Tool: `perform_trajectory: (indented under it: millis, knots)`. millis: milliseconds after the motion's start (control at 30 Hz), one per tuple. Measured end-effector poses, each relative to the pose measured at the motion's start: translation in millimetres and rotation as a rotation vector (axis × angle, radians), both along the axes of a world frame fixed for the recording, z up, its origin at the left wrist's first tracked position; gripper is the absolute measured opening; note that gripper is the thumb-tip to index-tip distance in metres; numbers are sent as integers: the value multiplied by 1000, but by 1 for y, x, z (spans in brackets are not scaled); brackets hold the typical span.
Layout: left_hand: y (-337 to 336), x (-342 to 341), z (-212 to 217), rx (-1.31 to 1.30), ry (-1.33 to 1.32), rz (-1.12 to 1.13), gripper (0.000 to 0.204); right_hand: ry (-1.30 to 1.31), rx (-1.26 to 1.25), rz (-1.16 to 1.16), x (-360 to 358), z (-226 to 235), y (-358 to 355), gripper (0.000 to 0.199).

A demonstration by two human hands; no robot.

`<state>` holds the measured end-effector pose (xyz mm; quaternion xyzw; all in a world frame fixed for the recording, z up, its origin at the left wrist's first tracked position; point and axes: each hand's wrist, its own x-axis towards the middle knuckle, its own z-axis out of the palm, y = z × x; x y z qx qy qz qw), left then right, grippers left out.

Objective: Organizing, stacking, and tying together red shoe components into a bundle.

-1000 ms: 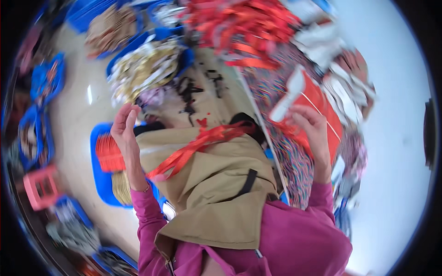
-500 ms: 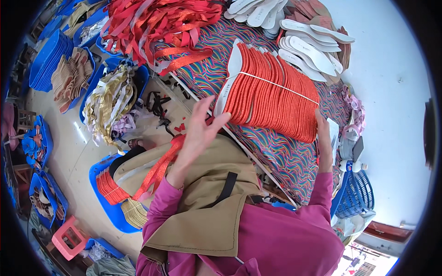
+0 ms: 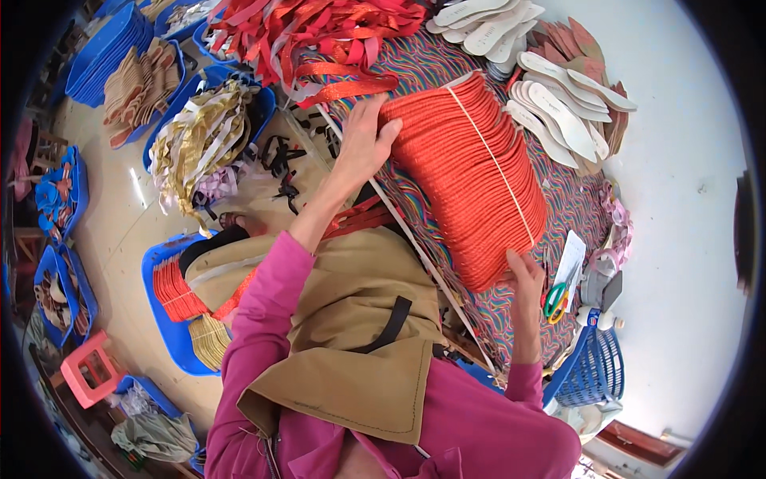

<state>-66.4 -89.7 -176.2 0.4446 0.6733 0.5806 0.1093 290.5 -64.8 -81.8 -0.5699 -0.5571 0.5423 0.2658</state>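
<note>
Head view, looking down over a tan apron (image 3: 343, 319) and pink sleeves.

At centre, toward 1 o'clock: a long bundle of orange shoe soles (image 3: 471, 176), packed on edge in a curved row and bound lengthwise by a pale string (image 3: 492, 156). Lying on the striped, many-coloured tablecloth (image 3: 578, 211), running from 12 o'clock down to 4 o'clock.

Left hand (image 3: 363, 140) at the far, 12 o'clock end of the bundle: open, palm down, fingers flat toward the red ribbons, thumb laid against the first sole. Not closed round anything.

Right hand (image 3: 523, 278) at the near, 4 o'clock end: fingers pointing up and touching the last soles. Seen from the back, so cannot tell whether pressing flat or hooked round an edge.

Step in hand, as a judgement: bracing the bundle between both hands, end against end. Any lift or shift calling for even inward pressure from both ends, since a single string gives little hold against a row fanning out or buckling mid-span.

Around it: heap of red ribbons (image 3: 319, 32) at 12 o'clock; white soles (image 3: 558, 104) at 2 o'clock; green-handled scissors (image 3: 554, 299) just right of the right hand; blue basket (image 3: 594, 371) at 4 o'clock; gold and white straps (image 3: 203, 132) in a blue tray at 10 o'clock; pink stool (image 3: 92, 371) at 8 o'clock.
</note>
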Motion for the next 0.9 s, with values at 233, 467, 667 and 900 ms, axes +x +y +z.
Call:
perform_trajectory:
  millis: [233, 467, 667, 900]
  knots:
    - [21, -6, 8, 86, -117, 100, 54, 173, -155, 77, -21, -12, -39, 31]
    - [-83, 44, -1, 249, -918, -60, 57, 123, -259, 441, -61, -2, -40, 41]
    - [-125, 122, -26, 259, -1298, -342, 46, -266, 201, 774, -97, 77, 10, 22]
    - [-98, 146, -53, 310, -1625, -504, 36, -468, 939, 783, -209, 35, 271, 46]
